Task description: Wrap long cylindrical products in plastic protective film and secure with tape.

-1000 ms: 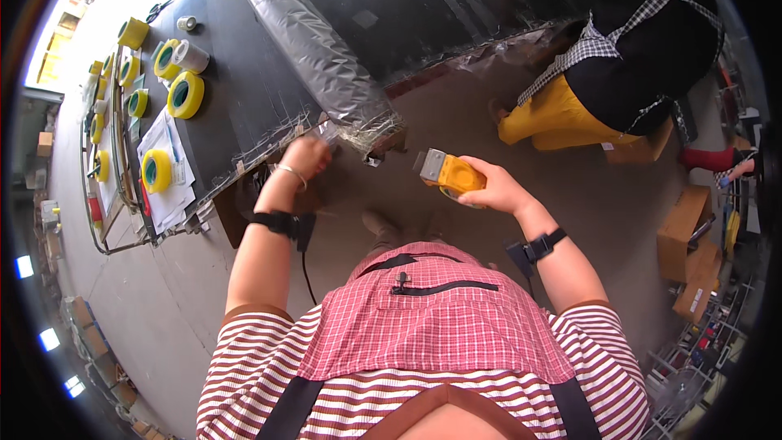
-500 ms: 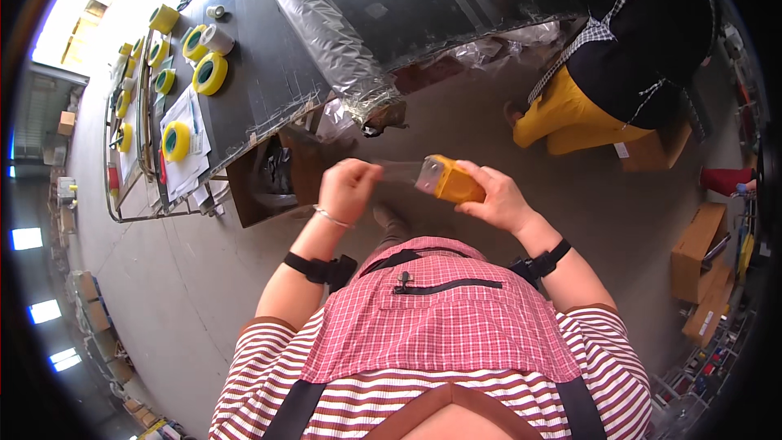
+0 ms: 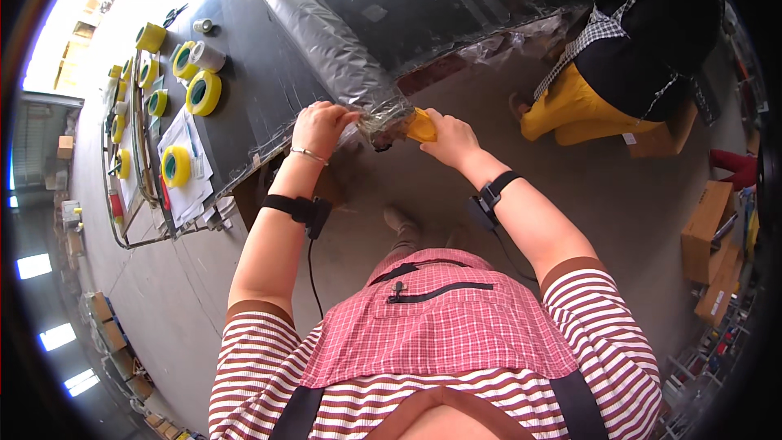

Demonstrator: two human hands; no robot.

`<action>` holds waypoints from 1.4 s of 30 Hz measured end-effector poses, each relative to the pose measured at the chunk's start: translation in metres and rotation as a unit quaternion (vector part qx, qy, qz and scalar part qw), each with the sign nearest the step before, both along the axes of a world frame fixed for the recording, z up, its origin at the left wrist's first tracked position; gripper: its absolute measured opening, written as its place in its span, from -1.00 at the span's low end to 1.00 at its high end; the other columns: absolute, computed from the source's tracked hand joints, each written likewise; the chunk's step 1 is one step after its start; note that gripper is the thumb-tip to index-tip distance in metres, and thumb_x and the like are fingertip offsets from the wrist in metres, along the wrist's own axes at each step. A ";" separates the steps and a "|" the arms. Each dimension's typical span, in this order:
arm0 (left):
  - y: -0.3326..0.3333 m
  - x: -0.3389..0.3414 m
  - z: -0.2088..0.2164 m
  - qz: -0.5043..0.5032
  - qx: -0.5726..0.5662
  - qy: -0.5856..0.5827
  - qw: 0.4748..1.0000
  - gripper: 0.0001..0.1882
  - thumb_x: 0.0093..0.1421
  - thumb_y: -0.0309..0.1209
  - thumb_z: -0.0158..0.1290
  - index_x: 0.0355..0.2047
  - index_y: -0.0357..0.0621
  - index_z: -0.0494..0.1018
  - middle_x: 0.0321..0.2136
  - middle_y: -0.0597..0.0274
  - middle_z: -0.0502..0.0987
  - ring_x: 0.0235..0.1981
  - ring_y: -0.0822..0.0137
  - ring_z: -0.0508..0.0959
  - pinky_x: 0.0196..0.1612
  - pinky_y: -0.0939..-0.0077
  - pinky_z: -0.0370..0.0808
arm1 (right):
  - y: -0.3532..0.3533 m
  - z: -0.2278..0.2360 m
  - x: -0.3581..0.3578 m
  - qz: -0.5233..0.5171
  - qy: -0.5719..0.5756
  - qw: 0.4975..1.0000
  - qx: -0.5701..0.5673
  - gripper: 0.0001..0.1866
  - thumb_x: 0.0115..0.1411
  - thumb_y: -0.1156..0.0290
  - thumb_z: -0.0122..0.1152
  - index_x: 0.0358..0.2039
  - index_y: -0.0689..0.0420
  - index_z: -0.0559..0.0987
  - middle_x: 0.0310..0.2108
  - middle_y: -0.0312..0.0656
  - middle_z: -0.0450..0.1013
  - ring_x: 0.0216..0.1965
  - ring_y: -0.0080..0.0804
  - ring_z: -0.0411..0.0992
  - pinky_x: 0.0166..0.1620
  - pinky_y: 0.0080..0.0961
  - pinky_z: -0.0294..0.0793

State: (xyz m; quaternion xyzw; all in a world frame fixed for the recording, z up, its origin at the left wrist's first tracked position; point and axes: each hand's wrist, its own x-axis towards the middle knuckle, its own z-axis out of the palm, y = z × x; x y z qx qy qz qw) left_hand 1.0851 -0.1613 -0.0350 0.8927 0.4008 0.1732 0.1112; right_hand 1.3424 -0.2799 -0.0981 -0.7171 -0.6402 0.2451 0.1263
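A long roll wrapped in silver film (image 3: 326, 37) lies slantwise over the dark table (image 3: 252, 73), its near end jutting past the table's front edge. Layers of clear tape crinkle around that end. Close on its left side is my left hand (image 3: 320, 129), fingers pinched together, with what looks like the free end of clear tape at the fingertips. My right hand (image 3: 450, 140) grips a yellow tape dispenser (image 3: 421, 125) against the right side of the roll's end. The dispenser's front part is hidden behind the roll and my fingers.
Several yellow tape rolls (image 3: 204, 93) stand at the table's left, with papers (image 3: 186, 175) and scissors (image 3: 174, 15). A metal rack (image 3: 145, 155) borders that side. At the right, a co-worker in yellow trousers (image 3: 582, 106) is by the table. Cardboard boxes (image 3: 705, 216) lie at far right.
Both hands have moved forward, away from my body, to the roll's near end. The tape dispenser has gone from open air to the roll's right side.
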 end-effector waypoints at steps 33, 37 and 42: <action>-0.076 -0.028 0.013 0.038 0.049 -0.043 0.997 -0.89 0.11 -0.35 0.21 -0.50 -0.07 0.59 -0.54 0.25 0.53 -0.38 0.18 0.52 -0.25 0.31 0.40 | -0.122 -0.015 0.022 -0.031 0.047 0.990 0.130 -0.18 -0.06 0.24 0.47 0.23 0.08 0.33 -0.06 0.05 0.49 0.00 0.04 0.45 0.12 -0.19 0.41; -0.018 -0.018 0.008 -0.022 0.104 -0.011 0.994 -0.84 0.11 -0.22 0.21 -0.51 0.03 0.59 -0.54 0.37 0.53 -0.36 0.28 0.52 -0.22 0.34 0.36 | -0.055 -0.024 -0.014 -0.098 0.028 0.991 0.081 -0.19 -0.05 0.24 0.46 0.22 0.08 0.31 -0.08 0.04 0.50 0.00 0.03 0.45 0.08 -0.17 0.43; 0.020 -0.001 0.013 -0.081 0.086 0.081 0.990 -0.72 0.14 -0.06 0.14 -0.52 0.06 0.59 -0.56 0.42 0.55 -0.37 0.31 0.54 -0.22 0.38 0.34 | 0.000 -0.022 -0.034 -0.120 0.095 0.988 -0.015 -0.27 -0.09 0.17 0.49 0.09 0.13 0.42 -0.18 0.05 0.55 -0.06 -0.01 0.50 0.01 -0.20 0.46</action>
